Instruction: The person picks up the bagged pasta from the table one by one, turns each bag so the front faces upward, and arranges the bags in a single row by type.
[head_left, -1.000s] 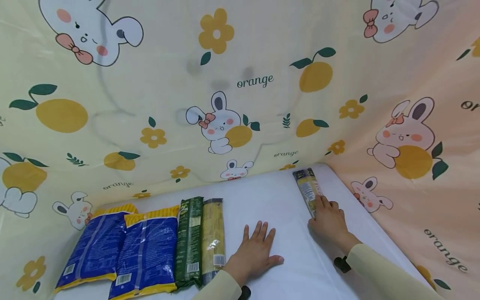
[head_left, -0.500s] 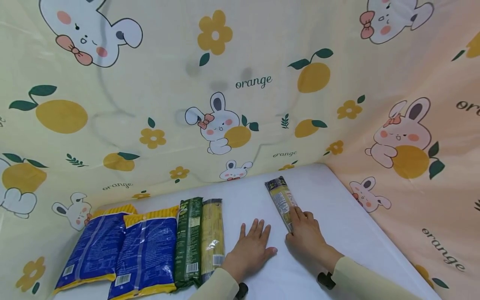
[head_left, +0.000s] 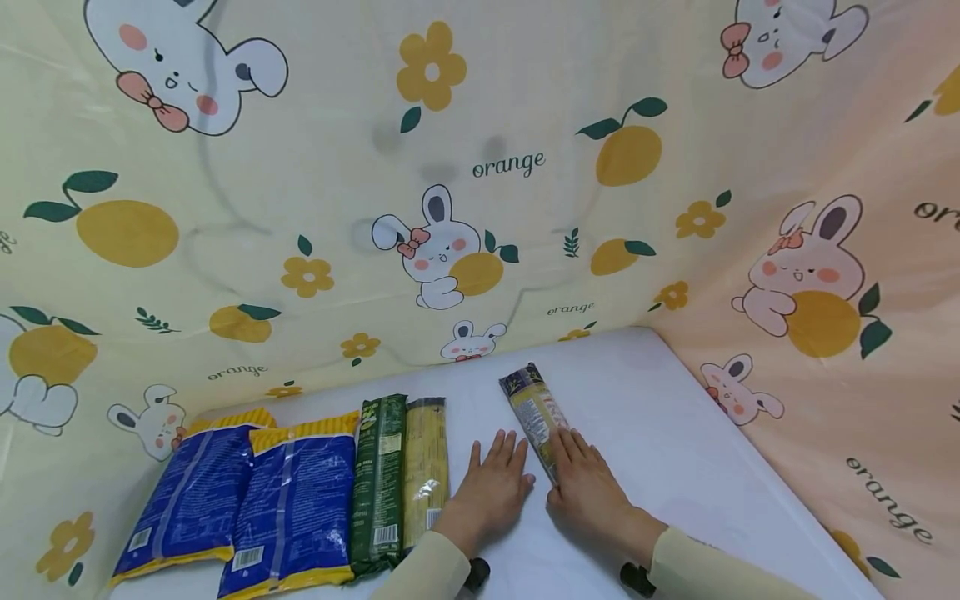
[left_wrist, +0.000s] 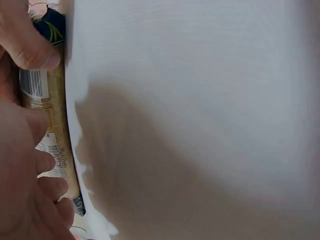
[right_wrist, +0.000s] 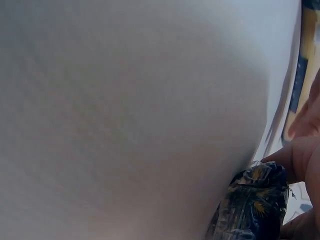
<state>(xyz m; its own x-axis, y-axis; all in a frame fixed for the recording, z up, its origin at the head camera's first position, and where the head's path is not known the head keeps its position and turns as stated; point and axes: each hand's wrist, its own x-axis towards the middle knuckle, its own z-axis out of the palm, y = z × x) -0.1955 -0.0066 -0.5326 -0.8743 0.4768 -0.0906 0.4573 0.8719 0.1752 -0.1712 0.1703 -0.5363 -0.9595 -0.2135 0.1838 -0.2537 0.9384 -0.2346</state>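
Note:
My left hand (head_left: 491, 487) lies on the white surface with its fingers extended, beside a clear pack of spaghetti (head_left: 426, 458) whose lower end the wrist partly covers. Just to the right, my right hand (head_left: 588, 492) grips another pack of spaghetti (head_left: 528, 408), the thumb along one side and the fingers over the top. This gripped pack slants, its dark blue far end toward the back, its near part hidden under the hand. In the right wrist view its dark, crinkled end (right_wrist: 255, 205) shows by the thumb. The left wrist view shows its printed side (left_wrist: 57, 135).
Left of the clear pack lies a green pack (head_left: 378, 483). Farther left are two blue bags with yellow ends, the nearer bag (head_left: 296, 492) overlapping the left one (head_left: 191, 492). A patterned cloth wall (head_left: 337, 208) closes off the back and right of the white table (head_left: 675, 467).
My right hand has slid the gripped spaghetti pack leftward from the back right toward the left hand. My left hand has shifted slightly left; the other packs have stayed put.

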